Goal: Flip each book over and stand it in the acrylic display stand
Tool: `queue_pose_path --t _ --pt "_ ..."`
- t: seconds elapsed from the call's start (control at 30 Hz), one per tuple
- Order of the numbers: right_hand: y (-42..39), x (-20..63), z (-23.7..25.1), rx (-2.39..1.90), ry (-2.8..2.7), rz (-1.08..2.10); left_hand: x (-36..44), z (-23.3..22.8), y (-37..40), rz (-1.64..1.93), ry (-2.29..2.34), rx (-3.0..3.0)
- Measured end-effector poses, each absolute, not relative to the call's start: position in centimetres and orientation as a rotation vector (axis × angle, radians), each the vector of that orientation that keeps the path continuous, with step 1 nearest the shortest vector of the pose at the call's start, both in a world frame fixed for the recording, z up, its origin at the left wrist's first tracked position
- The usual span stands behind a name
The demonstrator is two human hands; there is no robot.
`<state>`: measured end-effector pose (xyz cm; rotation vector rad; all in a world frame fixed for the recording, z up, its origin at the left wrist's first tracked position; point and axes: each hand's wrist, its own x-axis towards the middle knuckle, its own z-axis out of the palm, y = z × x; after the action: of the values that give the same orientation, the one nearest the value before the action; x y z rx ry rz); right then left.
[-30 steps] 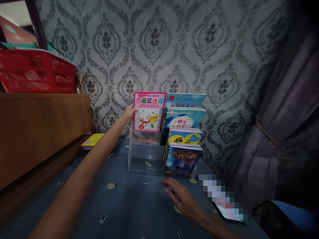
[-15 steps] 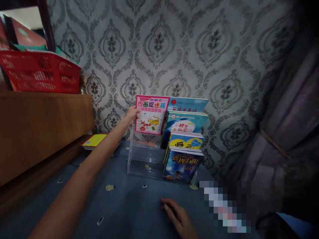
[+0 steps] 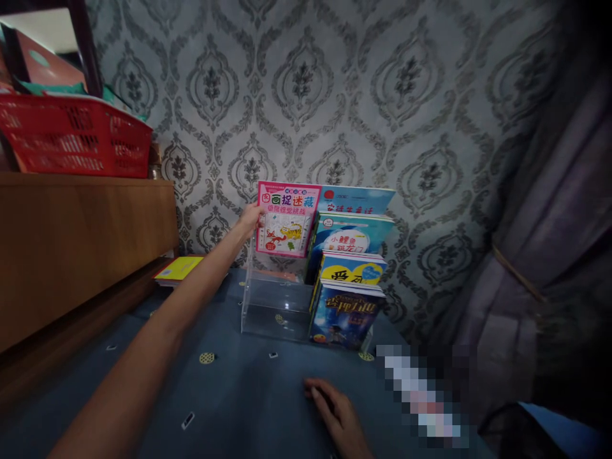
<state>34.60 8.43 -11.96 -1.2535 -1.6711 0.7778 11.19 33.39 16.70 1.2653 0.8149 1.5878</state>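
My left hand (image 3: 249, 220) grips the left edge of a pink picture book (image 3: 285, 218), held upright at the top back tier of a clear acrylic stepped rack (image 3: 272, 303). The rack's right half carries several books in rising rows, a dark blue one (image 3: 347, 315) in front, a yellow one (image 3: 351, 271) and light blue ones (image 3: 354, 233) behind. The left front tiers hold nothing. Down near the lower edge of the view, my right hand (image 3: 337, 417) rests flat on the blue patterned cloth (image 3: 229, 389), fingers loosely apart.
A wooden cabinet (image 3: 81, 242) stands at the left with a red plastic basket (image 3: 71, 137) on top. A yellow book (image 3: 179, 269) lies flat beside it. Patterned wallpaper is behind the rack, a purple curtain (image 3: 540, 268) hangs at the right.
My right hand has slid back toward me across the cloth. The pink book has stayed at the rack's top tier in my left hand.
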Motion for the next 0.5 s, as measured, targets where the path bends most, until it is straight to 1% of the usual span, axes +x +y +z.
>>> queue_pose_path --t 0.23,0.5 --pt "8.4 34.6 -12.3 -1.236 -1.634 0.745 11.3 16.6 33.1 1.594 0.825 1.278" --pt "8.4 34.9 -12.6 -1.256 -1.586 0.825 11.1 15.7 32.6 1.571 0.859 1.321"
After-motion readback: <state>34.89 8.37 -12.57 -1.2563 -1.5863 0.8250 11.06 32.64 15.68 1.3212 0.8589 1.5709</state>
